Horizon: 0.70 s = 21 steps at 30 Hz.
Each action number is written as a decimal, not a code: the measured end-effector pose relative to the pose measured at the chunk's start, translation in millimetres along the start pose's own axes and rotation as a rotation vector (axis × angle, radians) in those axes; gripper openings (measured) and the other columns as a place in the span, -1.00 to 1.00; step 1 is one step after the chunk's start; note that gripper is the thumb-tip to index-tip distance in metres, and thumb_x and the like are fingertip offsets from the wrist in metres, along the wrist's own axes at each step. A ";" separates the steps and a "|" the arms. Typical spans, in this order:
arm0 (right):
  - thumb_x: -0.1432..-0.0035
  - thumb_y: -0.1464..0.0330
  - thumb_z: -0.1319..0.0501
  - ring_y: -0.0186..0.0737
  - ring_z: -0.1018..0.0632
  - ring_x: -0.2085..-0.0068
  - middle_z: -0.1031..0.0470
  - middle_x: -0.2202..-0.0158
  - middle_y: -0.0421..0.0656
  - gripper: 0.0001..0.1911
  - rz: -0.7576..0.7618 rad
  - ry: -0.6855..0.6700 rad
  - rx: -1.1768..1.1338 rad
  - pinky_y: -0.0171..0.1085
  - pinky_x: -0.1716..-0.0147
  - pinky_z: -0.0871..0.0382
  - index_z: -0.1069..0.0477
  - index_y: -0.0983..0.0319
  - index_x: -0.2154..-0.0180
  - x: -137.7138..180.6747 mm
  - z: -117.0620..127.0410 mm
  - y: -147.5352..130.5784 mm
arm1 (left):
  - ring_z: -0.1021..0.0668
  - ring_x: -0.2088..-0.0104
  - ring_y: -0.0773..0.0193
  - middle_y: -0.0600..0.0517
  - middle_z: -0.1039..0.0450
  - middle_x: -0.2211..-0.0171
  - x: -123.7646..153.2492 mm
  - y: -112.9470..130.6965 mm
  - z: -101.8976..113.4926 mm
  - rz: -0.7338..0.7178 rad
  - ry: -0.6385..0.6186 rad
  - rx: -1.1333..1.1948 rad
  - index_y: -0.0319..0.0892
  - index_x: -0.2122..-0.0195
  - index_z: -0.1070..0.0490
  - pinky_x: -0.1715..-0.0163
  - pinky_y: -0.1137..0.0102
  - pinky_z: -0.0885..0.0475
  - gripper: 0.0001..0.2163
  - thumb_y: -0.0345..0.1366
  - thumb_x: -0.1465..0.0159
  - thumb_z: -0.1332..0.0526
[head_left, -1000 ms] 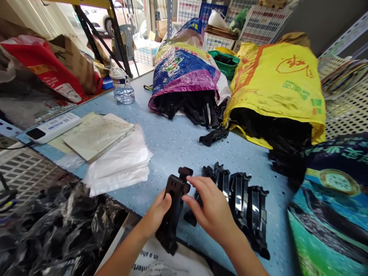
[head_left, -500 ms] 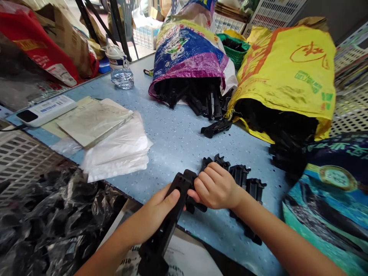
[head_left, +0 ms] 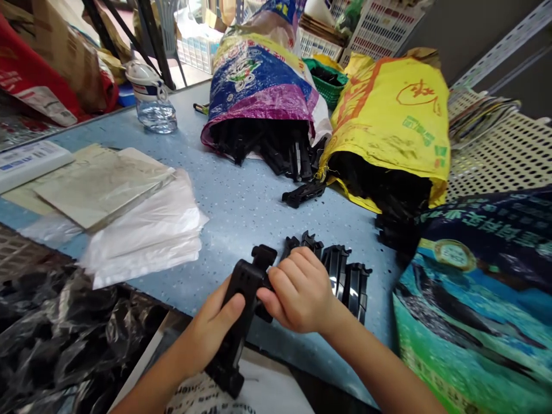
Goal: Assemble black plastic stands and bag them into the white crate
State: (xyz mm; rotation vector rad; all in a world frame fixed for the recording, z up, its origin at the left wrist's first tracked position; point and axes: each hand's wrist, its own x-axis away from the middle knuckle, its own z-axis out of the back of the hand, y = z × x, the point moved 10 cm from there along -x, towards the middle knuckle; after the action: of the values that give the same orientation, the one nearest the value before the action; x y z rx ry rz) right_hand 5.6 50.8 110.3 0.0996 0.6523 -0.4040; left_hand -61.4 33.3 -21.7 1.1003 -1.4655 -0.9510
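Observation:
A long black plastic clamp-like part (head_left: 241, 287) with a T-shaped end slants up from near my lap, over the table's front edge. My left hand (head_left: 211, 328) is closed around its middle, thumb lying on the upper face. Near the top end, my right hand (head_left: 299, 287) is curled shut against the part's right side; whatever small piece sits inside those fingers is hidden. Just behind and right of the right hand, several similar black plastic parts (head_left: 336, 264) lie in a row on the blue speckled table (head_left: 241, 201). Another loose black part (head_left: 303, 193) rests farther back.
A blue-purple sack (head_left: 259, 75) and a yellow sack (head_left: 388, 115) spill black parts. White plastic bags (head_left: 146, 230) lie left, a water bottle (head_left: 153, 103) behind. A teal sack (head_left: 466, 322) stands right; black plastic-wrapped items (head_left: 64, 333) fill the lower left.
My view has swung right, so the table things appear farther left. Both hands keep their hold; the part's T-shaped end now stands out clearly above the right hand.

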 end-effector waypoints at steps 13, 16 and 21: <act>-0.18 0.18 0.14 -0.27 -0.27 0.56 -0.27 0.63 -0.14 -0.55 -0.122 -0.208 -0.302 -0.28 0.60 -0.10 -0.29 0.31 0.55 22.9 -25.6 -43.9 | -0.28 0.65 0.44 0.05 -0.23 0.60 -25.0 21.3 -6.7 0.119 0.005 0.608 -0.27 0.36 -0.31 0.64 0.52 -0.17 -0.52 0.07 -0.14 0.13; -0.20 0.24 0.16 -0.28 -0.21 0.59 -0.20 0.67 -0.18 -0.53 -0.031 -0.213 -0.255 -0.27 0.62 -0.01 -0.24 0.27 0.64 19.4 -27.9 -48.8 | -0.27 0.64 0.43 0.04 -0.24 0.60 -23.3 19.0 -8.0 0.122 0.016 0.555 -0.28 0.37 -0.31 0.63 0.52 -0.18 -0.52 0.07 -0.13 0.12; -0.19 0.31 0.18 -0.32 -0.11 0.65 -0.07 0.75 -0.23 -0.49 0.123 0.006 -0.248 -0.27 0.65 0.14 -0.15 0.24 0.76 20.5 -14.1 -62.9 | -0.30 0.62 0.40 0.01 -0.29 0.60 -15.5 13.0 -10.6 0.139 0.020 0.390 -0.30 0.37 -0.34 0.60 0.49 -0.22 -0.53 0.04 -0.14 0.10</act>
State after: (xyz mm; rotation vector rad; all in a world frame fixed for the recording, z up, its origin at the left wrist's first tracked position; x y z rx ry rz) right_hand -12.5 -10.7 88.9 -0.0947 0.6939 -0.2018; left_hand -52.1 51.6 -11.8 1.2597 -1.7313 -0.5671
